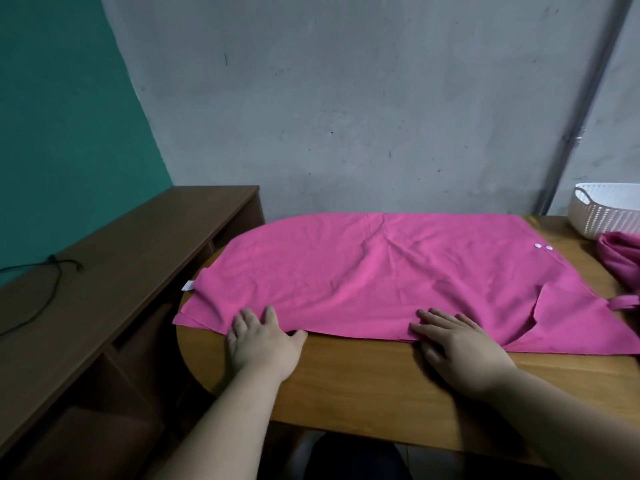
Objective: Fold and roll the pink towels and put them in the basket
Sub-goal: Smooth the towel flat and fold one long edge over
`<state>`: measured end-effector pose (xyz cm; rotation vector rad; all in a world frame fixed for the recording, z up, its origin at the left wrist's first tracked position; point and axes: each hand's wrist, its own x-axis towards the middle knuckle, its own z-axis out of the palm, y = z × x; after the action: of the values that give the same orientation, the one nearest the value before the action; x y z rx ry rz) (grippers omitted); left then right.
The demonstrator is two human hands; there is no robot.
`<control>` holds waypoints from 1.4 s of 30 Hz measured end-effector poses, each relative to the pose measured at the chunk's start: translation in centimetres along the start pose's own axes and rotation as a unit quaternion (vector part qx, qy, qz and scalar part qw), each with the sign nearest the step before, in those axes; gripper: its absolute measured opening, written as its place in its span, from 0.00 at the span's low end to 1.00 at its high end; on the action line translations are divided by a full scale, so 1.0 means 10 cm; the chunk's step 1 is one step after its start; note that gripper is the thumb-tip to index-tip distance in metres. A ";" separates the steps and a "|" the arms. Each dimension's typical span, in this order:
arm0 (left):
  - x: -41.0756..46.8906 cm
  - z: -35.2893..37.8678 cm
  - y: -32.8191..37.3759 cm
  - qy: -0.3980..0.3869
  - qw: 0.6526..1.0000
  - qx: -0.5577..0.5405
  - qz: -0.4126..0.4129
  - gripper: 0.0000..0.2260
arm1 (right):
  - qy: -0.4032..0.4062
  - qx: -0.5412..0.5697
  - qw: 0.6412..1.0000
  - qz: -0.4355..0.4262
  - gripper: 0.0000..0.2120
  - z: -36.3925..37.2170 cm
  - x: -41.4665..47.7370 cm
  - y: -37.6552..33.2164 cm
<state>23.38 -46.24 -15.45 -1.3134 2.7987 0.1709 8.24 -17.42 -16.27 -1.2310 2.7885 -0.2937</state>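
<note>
A large pink towel [381, 271] lies spread flat across the wooden table [346, 386], with two small white snaps near its right side and a white tag at its left edge. My left hand [263, 341] rests flat on the towel's near edge at the left, fingers straight. My right hand [457, 344] lies flat on the near edge further right, fingers spread. A second pink towel [620, 258] sits bunched at the table's right edge. The white woven basket [602, 209] stands at the back right corner.
A dark brown low shelf unit [114, 271] stands left of the table, with a black cable [45, 289] lying on top. A grey wall runs behind the table, with a teal wall at the left. A grey pipe [571, 133] runs up the wall.
</note>
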 end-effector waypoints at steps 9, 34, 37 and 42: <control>0.04 0.00 -0.26 0.040 0.994 0.048 -0.093 0.41 | 0.063 -0.083 0.992 -0.073 0.21 -0.06 0.00 -0.23; 0.17 -0.14 -1.02 -0.008 0.994 0.078 -0.071 0.48 | -0.034 0.002 0.984 -0.175 0.27 0.39 1.03 -2.09; 0.13 -0.17 -1.00 -0.021 0.990 0.094 -0.100 0.47 | -0.033 0.003 0.984 -0.175 0.27 0.39 1.03 -2.09; 0.09 -0.20 -0.98 0.024 0.989 0.097 -0.107 0.45 | -0.037 -0.003 0.983 -0.179 0.27 0.38 1.02 -2.09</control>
<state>30.35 -53.36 -14.35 -1.5716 2.6046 -0.1392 17.06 -39.30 -15.67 -1.7047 2.4951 -0.2548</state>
